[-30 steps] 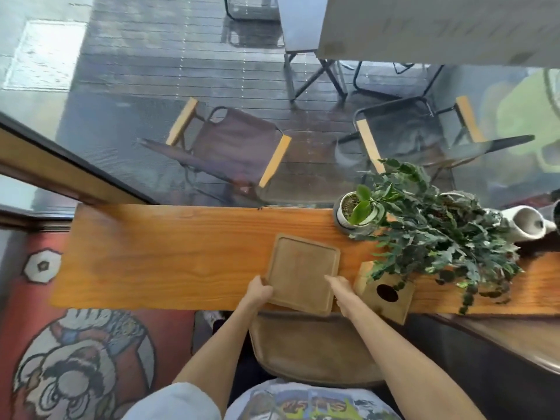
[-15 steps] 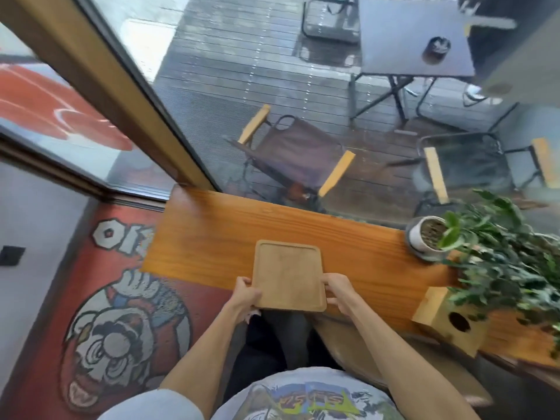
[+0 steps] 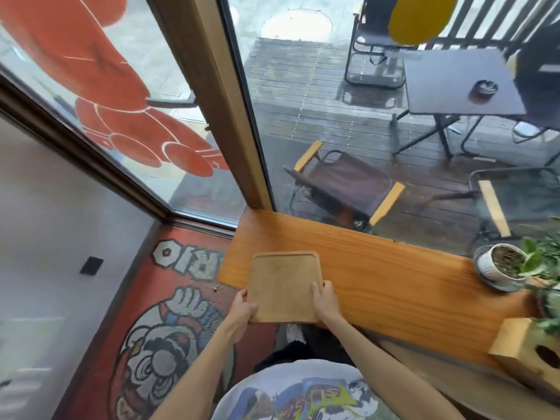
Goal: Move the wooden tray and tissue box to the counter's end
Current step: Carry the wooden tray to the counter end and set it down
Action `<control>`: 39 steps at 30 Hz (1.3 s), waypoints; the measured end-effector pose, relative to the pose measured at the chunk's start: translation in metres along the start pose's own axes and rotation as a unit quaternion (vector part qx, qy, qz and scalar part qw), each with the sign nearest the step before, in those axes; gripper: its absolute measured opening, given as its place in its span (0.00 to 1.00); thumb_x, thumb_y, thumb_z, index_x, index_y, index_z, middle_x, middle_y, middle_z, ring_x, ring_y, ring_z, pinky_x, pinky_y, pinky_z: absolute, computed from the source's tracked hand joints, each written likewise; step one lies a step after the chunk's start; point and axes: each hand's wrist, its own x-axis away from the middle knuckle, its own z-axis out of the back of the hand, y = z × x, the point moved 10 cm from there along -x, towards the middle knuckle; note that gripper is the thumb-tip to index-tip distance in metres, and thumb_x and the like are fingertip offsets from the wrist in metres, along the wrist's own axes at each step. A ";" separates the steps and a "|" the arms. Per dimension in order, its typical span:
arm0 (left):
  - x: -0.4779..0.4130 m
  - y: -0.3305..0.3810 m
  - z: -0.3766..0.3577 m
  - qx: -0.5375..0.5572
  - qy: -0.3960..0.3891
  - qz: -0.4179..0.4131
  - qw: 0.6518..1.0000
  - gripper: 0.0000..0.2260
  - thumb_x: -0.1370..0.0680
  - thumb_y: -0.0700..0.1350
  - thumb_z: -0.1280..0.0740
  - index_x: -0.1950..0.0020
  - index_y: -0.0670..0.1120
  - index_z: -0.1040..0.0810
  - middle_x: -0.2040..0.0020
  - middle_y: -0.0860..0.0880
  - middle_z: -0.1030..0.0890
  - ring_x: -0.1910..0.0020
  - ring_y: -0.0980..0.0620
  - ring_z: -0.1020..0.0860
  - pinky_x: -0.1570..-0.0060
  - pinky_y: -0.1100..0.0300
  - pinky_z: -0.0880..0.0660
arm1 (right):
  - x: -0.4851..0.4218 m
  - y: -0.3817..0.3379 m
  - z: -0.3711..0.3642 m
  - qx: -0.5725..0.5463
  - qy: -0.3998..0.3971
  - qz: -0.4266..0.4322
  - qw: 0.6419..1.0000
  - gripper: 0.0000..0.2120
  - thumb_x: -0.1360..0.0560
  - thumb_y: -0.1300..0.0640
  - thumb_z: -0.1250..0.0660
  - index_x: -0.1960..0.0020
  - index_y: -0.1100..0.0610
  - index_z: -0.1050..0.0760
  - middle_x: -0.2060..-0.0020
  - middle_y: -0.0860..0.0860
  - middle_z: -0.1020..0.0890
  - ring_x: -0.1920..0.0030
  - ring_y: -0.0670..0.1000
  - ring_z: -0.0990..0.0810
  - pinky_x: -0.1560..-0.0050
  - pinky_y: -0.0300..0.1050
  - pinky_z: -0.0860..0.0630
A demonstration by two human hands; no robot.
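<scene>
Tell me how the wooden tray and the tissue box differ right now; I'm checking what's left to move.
The wooden tray is flat and shallow; the tissue box is a tall block with a dark round hole. The tray is gripped by the left hand and right hand; the box is untouched. The tray is at the counter's left end; the box sits far right, beside the plants. Both are light wood.

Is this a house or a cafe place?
Probably a cafe. A long wooden counter runs along a big window, outside are folding chairs and a small table on a deck, and a big cartoon picture covers the floor.
</scene>
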 end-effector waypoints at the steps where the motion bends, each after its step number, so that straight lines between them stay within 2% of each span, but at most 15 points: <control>1: 0.002 0.000 -0.002 -0.002 -0.004 -0.003 1.000 0.24 0.20 0.31 0.41 0.24 0.41 0.39 0.31 0.39 0.26 0.40 0.38 0.22 0.54 0.50 0.23 | 0.004 0.001 0.004 -0.004 0.030 0.011 0.999 0.19 0.15 0.50 0.44 0.33 0.63 0.31 0.42 0.56 0.21 0.46 0.56 0.23 0.41 0.53 0.25; 3: 0.005 -0.006 -0.008 -0.010 0.006 0.001 1.000 0.22 0.20 0.33 0.42 0.26 0.41 0.37 0.37 0.40 0.23 0.48 0.42 0.22 0.57 0.52 0.24 | 0.012 0.007 0.011 -0.004 0.074 0.033 0.997 0.19 0.16 0.49 0.44 0.34 0.62 0.29 0.47 0.54 0.20 0.50 0.53 0.23 0.46 0.52 0.24; 5: 0.010 -0.013 -0.014 -0.021 0.033 -0.007 0.999 0.16 0.18 0.38 0.42 0.30 0.40 0.37 0.49 0.44 0.24 0.55 0.47 0.24 0.62 0.55 0.27 | 0.015 0.020 0.015 -0.001 0.094 0.052 0.994 0.19 0.16 0.47 0.43 0.34 0.59 0.28 0.50 0.51 0.20 0.51 0.52 0.22 0.50 0.50 0.25; 8: 0.011 -0.029 -0.018 -0.087 0.079 -0.041 0.992 0.13 0.16 0.46 0.44 0.36 0.39 0.36 0.55 0.49 0.26 0.58 0.50 0.26 0.59 0.54 0.30 | 0.016 0.050 0.014 0.007 0.110 0.058 0.992 0.19 0.17 0.45 0.43 0.36 0.57 0.25 0.52 0.48 0.18 0.53 0.51 0.20 0.50 0.52 0.22; 10: 0.002 -0.043 -0.018 -0.139 0.096 -0.050 0.984 0.13 0.16 0.50 0.43 0.39 0.41 0.36 0.53 0.47 0.25 0.57 0.50 0.26 0.57 0.53 0.31 | 0.010 0.074 0.007 0.021 0.122 0.035 0.992 0.22 0.17 0.45 0.42 0.32 0.58 0.25 0.46 0.50 0.17 0.46 0.53 0.19 0.44 0.51 0.23; 12: -0.013 -0.049 -0.016 -0.176 0.095 -0.058 0.978 0.13 0.16 0.53 0.43 0.40 0.44 0.36 0.46 0.45 0.22 0.51 0.47 0.24 0.53 0.52 0.29 | 0.003 0.092 0.003 0.017 0.144 0.017 0.989 0.24 0.17 0.45 0.42 0.27 0.58 0.27 0.34 0.53 0.19 0.33 0.56 0.22 0.36 0.50 0.28; 14: -0.027 -0.046 -0.020 -0.200 0.081 -0.065 0.974 0.14 0.16 0.52 0.43 0.37 0.43 0.35 0.43 0.44 0.23 0.45 0.44 0.23 0.50 0.51 0.28 | -0.003 0.098 0.004 -0.005 0.168 0.000 0.986 0.24 0.17 0.45 0.42 0.27 0.57 0.26 0.32 0.53 0.21 0.31 0.56 0.24 0.34 0.49 0.29; 18: -0.053 -0.019 -0.025 -0.227 0.063 -0.118 0.965 0.09 0.16 0.46 0.43 0.40 0.43 0.30 0.42 0.43 0.22 0.46 0.46 0.25 0.47 0.51 0.29 | -0.018 0.080 0.011 -0.018 0.204 0.003 0.979 0.23 0.17 0.46 0.42 0.27 0.57 0.26 0.38 0.53 0.21 0.37 0.55 0.23 0.44 0.44 0.31; 21: -0.094 0.014 -0.033 -0.253 0.053 -0.161 0.953 0.17 0.15 0.47 0.44 0.30 0.40 0.31 0.35 0.42 0.28 0.39 0.46 0.28 0.41 0.56 0.34 | -0.055 0.053 0.019 -0.023 0.236 0.016 0.971 0.24 0.17 0.46 0.42 0.26 0.55 0.27 0.46 0.50 0.25 0.46 0.52 0.24 0.49 0.43 0.33; 23: -0.124 0.029 -0.037 -0.256 0.047 -0.173 0.950 0.21 0.15 0.47 0.44 0.26 0.38 0.35 0.32 0.42 0.33 0.33 0.44 0.31 0.35 0.56 0.35 | -0.081 0.040 0.020 -0.019 0.260 0.021 0.965 0.23 0.17 0.45 0.42 0.26 0.53 0.28 0.50 0.48 0.28 0.52 0.49 0.28 0.52 0.43 0.34; 26: -0.162 0.058 -0.037 -0.237 0.064 -0.213 0.946 0.21 0.16 0.44 0.43 0.25 0.36 0.35 0.35 0.42 0.33 0.34 0.43 0.31 0.36 0.59 0.37 | -0.119 0.021 0.016 -0.017 0.286 0.055 0.957 0.24 0.17 0.43 0.42 0.25 0.53 0.29 0.51 0.48 0.29 0.54 0.47 0.29 0.53 0.43 0.33; 29: -0.188 0.085 -0.031 -0.255 0.105 -0.268 0.923 0.19 0.16 0.41 0.42 0.26 0.37 0.32 0.40 0.43 0.31 0.38 0.42 0.30 0.37 0.54 0.32 | -0.147 0.014 0.006 -0.017 0.316 0.079 0.945 0.23 0.17 0.45 0.41 0.26 0.55 0.27 0.53 0.49 0.28 0.57 0.46 0.28 0.60 0.37 0.33; 33: -0.197 0.091 -0.028 -0.322 0.131 -0.329 0.878 0.19 0.18 0.36 0.40 0.26 0.37 0.31 0.41 0.38 0.28 0.42 0.40 0.30 0.42 0.52 0.31 | -0.156 0.025 -0.012 -0.006 0.360 0.094 0.928 0.21 0.17 0.52 0.38 0.27 0.57 0.27 0.53 0.52 0.27 0.52 0.53 0.26 0.51 0.43 0.29; 35: -0.199 0.085 -0.028 -0.337 0.131 -0.334 0.870 0.19 0.19 0.35 0.39 0.26 0.38 0.30 0.42 0.37 0.28 0.43 0.40 0.30 0.42 0.50 0.31 | -0.156 0.029 -0.015 0.009 0.375 0.100 0.922 0.20 0.18 0.54 0.37 0.27 0.57 0.27 0.54 0.53 0.27 0.52 0.53 0.26 0.50 0.44 0.28; 39: -0.201 0.082 -0.029 -0.353 0.121 -0.345 0.861 0.20 0.19 0.36 0.38 0.26 0.37 0.30 0.43 0.38 0.28 0.44 0.41 0.31 0.43 0.53 0.33 | -0.156 0.026 -0.011 0.030 0.382 0.113 0.917 0.20 0.19 0.56 0.34 0.28 0.57 0.26 0.55 0.53 0.26 0.53 0.52 0.26 0.52 0.43 0.29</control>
